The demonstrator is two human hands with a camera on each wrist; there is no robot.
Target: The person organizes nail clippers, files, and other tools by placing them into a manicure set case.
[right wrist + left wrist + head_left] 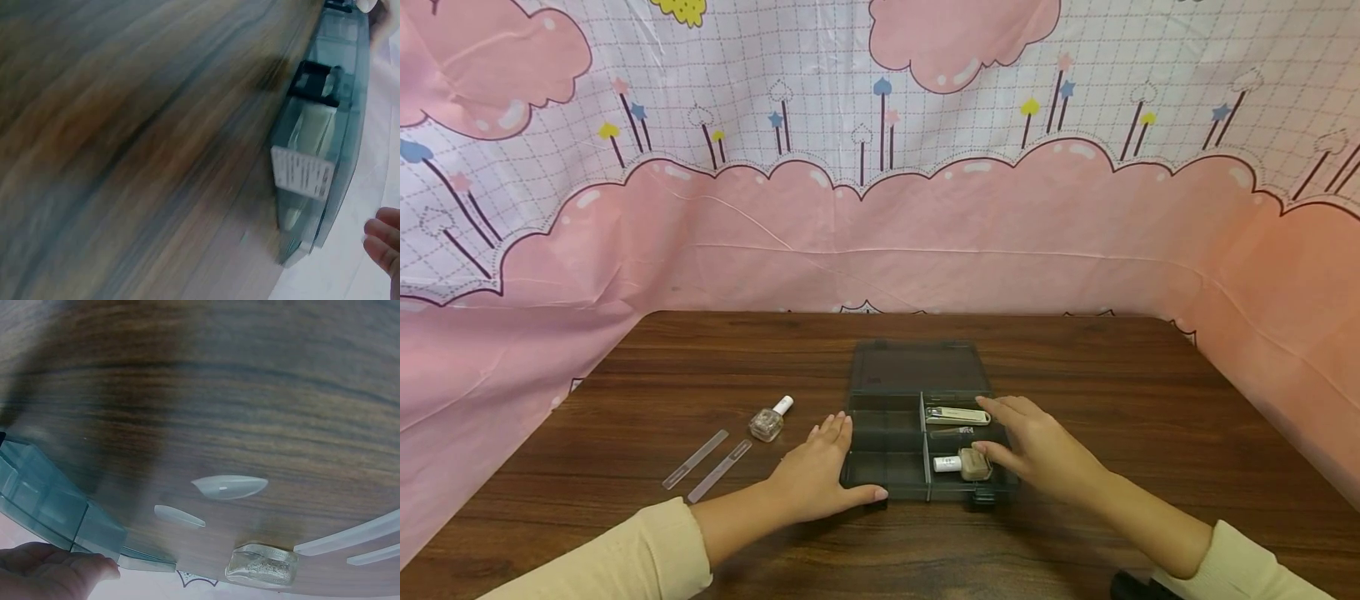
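A dark see-through compartment box [889, 498] lies on the table, its lid [917, 368] folded back. In its right compartments lie a nail clipper [958, 416], a dark item [951, 438] whose kind I cannot tell, and a white-capped nail polish bottle [976, 464]. My left hand [812, 475] rests against the box's left side, fingers extended, thumb along the front edge. Over the right side hovers my right hand [1045, 446], fingers loosely spread and thumb near the bottle. The right wrist view shows this hand [387, 240] apart from the box, holding nothing.
Left of the box lies another nail polish bottle [767, 424]. Two clear flat strips, one strip [696, 459] beside another strip [720, 471], lie near it. A black object [1138, 587] shows by the right sleeve. Patterned cloth [925, 242] hangs behind the wooden table [760, 350].
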